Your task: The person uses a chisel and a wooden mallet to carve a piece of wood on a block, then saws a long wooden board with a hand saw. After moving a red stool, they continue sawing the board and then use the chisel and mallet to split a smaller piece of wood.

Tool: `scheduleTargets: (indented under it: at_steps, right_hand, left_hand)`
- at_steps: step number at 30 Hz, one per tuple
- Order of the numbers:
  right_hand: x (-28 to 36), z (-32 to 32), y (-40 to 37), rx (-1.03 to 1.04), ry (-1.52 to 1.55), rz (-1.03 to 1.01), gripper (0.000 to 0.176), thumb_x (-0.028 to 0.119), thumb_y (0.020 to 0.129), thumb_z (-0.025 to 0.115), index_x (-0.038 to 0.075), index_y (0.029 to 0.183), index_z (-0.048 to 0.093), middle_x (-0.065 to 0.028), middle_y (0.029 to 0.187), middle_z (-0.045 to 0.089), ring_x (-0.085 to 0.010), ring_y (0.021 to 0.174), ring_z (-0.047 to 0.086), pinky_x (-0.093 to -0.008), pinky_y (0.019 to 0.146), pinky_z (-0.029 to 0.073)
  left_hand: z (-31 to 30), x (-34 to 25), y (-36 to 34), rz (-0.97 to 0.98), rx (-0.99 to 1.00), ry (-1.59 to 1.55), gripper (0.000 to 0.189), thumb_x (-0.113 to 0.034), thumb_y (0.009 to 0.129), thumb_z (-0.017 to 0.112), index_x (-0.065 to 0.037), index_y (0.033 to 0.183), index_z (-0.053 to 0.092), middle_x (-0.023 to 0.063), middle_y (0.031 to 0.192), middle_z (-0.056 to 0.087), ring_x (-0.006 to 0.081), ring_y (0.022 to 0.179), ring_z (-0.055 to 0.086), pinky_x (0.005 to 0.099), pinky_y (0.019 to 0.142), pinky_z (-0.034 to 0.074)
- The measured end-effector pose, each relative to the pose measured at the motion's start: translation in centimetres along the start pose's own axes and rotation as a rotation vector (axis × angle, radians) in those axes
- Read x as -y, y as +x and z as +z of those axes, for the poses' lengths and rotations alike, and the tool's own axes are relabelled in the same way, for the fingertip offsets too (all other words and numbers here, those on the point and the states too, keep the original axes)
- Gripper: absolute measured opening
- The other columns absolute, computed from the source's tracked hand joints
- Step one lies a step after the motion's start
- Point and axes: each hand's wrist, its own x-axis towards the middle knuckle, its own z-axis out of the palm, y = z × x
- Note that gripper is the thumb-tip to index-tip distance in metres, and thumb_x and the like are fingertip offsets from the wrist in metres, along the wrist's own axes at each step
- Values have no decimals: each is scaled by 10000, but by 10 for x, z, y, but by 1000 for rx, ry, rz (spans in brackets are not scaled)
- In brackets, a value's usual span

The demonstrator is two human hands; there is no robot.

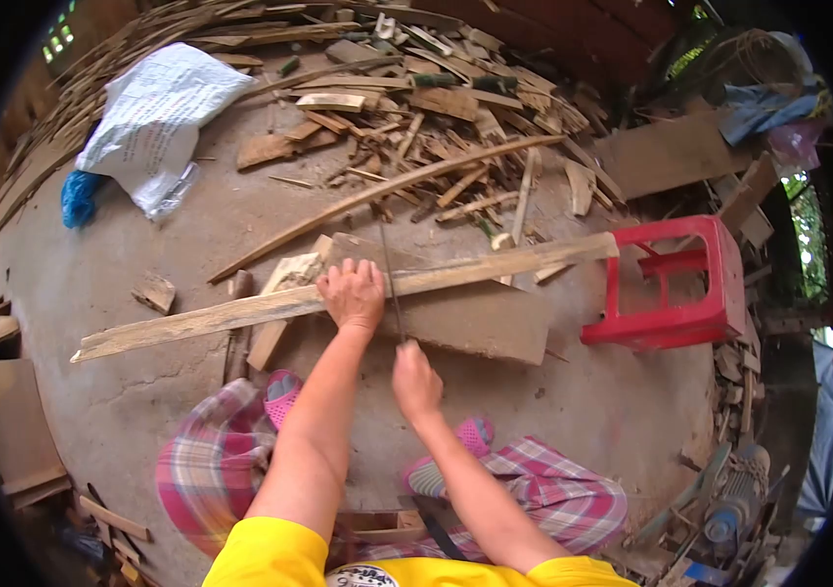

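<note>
A long, narrow wooden plank lies aslant across a thick wooden block. My left hand is closed over the plank near its middle, pressing on its top. Just to the right, a long thin dark blade crosses the plank, seen edge-on. Its near end is gripped in my right hand, whose closed fingers hide the handle. Whether this blade has teeth cannot be made out. The plank's right end meets a red plastic stool lying on its side.
Scrap wood is heaped at the back, with a long curved strip before it. A white sack lies back left. Near my lap is another dark blade. A motor stands at the lower right.
</note>
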Motion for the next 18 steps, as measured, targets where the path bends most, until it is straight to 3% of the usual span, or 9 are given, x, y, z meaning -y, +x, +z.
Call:
scheduleTargets:
  at_steps: [3,5,6,9,13,18]
  right_hand:
    - [-1,-11,-25,62,-46,44,253,280,990,430,37,993,503,-230,863,644,-438,759,641,-556,651,506]
    - [8,-5,12,-6,6,-40,250,265,1002,403,33,981,493,-243,864,639,-454,759,631,-559,663,497]
    - [22,-12,36,73,-43,-20,246,257,1003,399,33,967,494,-242,858,638,-456,762,628,-548,667,501]
    - [24,-10,41,36,-45,-31,246,261,999,406,35,958,495,-238,858,641,-455,752,629,-543,661,504]
    - [-7,-2,-23,24,-49,-6,231,271,998,417,55,971,495,-233,858,644,-448,738,635,-555,633,500]
    - [23,-8,46,46,-72,-54,233,262,1003,404,45,965,482,-235,871,646,-455,744,633,-548,642,501]
  left_hand:
    - [-2,0,1,-7,-14,-26,197,-310,854,566,-159,734,607,36,812,585,250,816,547,421,792,358]
    - [-2,1,0,-6,7,-38,198,-309,856,564,-158,736,607,37,813,585,250,813,546,420,793,357]
    - [-3,1,1,3,16,-57,198,-308,857,562,-157,737,608,37,813,586,250,810,545,419,793,356]
    - [-4,1,1,-13,17,-63,202,-308,860,558,-156,737,609,40,814,586,252,813,543,420,795,355]
    - [-3,1,1,-19,31,-63,197,-306,845,575,-160,717,604,41,810,575,248,829,538,426,817,362]
    - [-4,1,1,-2,-36,-84,203,-293,859,564,-151,716,595,32,784,572,241,805,539,411,803,352]
